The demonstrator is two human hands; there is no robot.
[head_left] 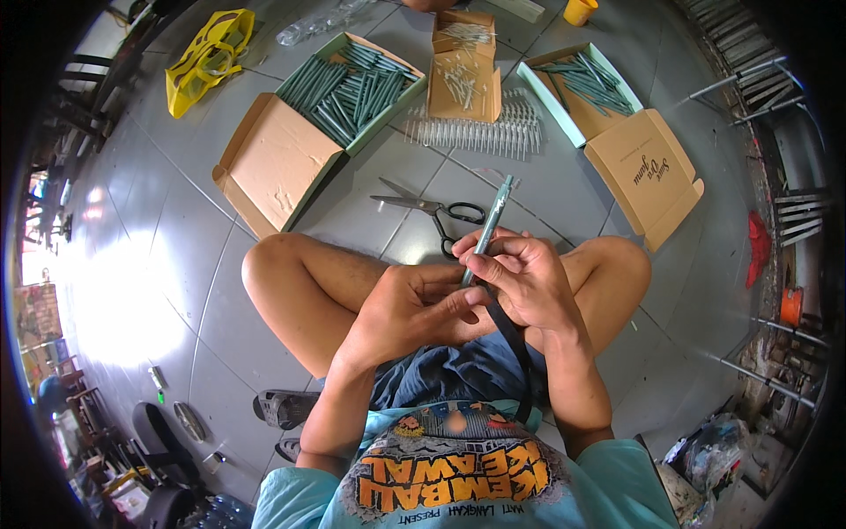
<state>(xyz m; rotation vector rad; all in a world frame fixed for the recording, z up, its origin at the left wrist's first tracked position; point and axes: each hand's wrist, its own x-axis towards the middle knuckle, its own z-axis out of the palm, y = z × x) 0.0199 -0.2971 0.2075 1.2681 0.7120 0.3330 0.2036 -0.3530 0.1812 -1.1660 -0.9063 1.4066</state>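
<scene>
Head view: right grip (pixel 534 284) pinches green pen (pixel 493 214), lower end hidden; left grip (pixel 398 310) unclear.

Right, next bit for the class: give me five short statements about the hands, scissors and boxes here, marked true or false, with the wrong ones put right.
1. The right hand holds a green pen. True.
2. The scissors lie with their blades closed together. False: the blades are spread apart.
3. The left box holds more pens than the right box. True.
4. The small middle box is full of green pens. False: it holds small, thin, pale pieces.
5. The person sits on a chair. False: the person sits with folded legs on the grey tiled floor.
</scene>
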